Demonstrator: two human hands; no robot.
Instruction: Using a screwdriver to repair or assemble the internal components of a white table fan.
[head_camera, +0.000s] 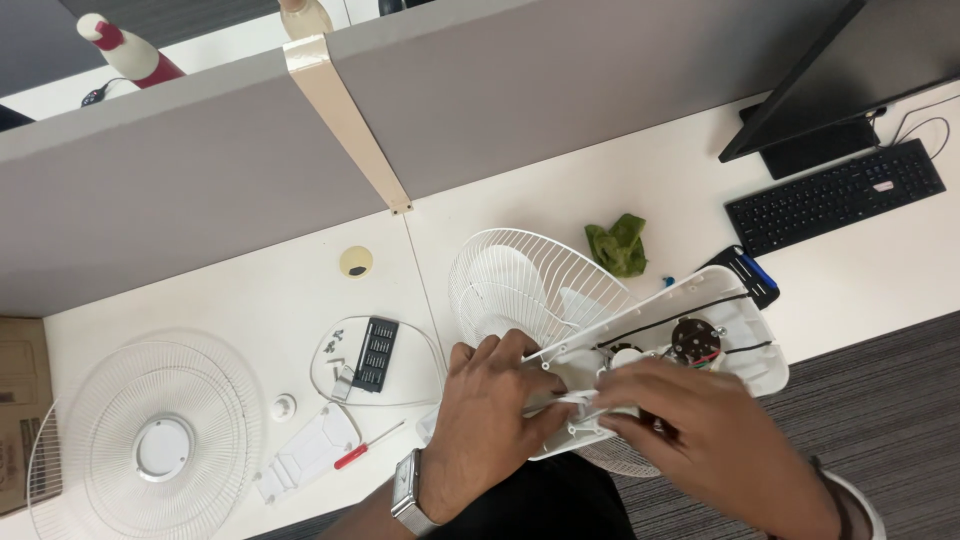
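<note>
A white fan lies tipped on the desk, its open base housing (740, 345) turned up toward me with a dark round part and black wires inside. The rear wire grille (520, 280) of the fan stands behind it. My left hand (490, 410), with a watch on the wrist, grips the near end of the white housing. My right hand (690, 425) rests on the housing beside it, fingertips pinching a small white piece where the two hands meet. What the fingertips hold is partly hidden.
A loose front grille (150, 440) lies at the left. Near it are a white plastic cover (310, 450), a red-handled screwdriver (365, 447), a bit case (377, 353), a wire ring and small screws. A green cloth (618, 245), keyboard (835, 195) and monitor (830, 70) sit at the right.
</note>
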